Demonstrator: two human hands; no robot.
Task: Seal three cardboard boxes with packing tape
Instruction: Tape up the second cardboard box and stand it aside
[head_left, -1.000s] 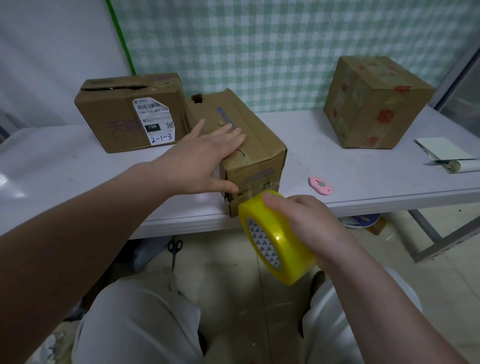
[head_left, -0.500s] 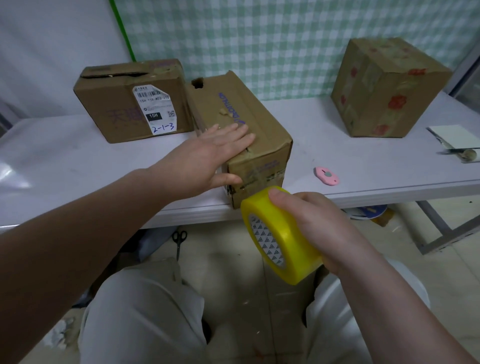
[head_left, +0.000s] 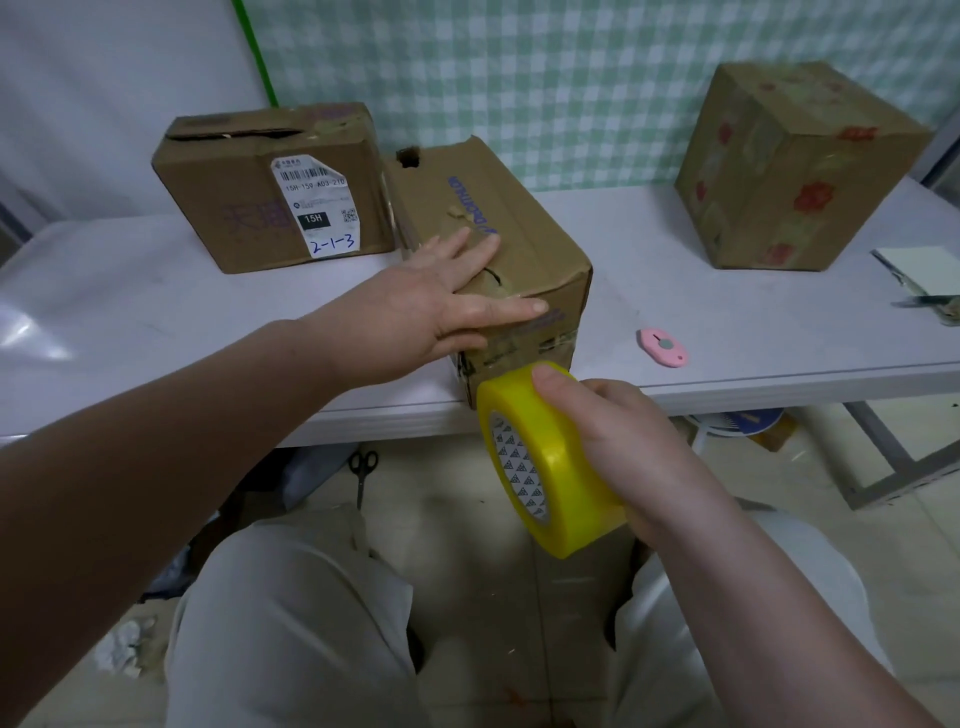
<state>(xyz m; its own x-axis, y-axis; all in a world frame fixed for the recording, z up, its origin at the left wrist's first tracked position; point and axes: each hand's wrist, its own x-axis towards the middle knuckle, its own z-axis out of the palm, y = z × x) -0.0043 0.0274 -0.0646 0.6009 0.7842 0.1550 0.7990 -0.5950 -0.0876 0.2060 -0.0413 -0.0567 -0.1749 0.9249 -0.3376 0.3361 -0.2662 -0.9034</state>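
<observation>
Left grip (head_left: 431, 306) flat, right grip (head_left: 623, 447) curled round a roll

The left forearm comes in from 8 o'clock, its grip pressed palm-down on the box (head_left: 519, 234) with fingers straight and the thumb pointing to 3 o'clock. The right forearm comes in from 5 o'clock, and its grip is wrapped round the tape roll (head_left: 550, 467).
</observation>
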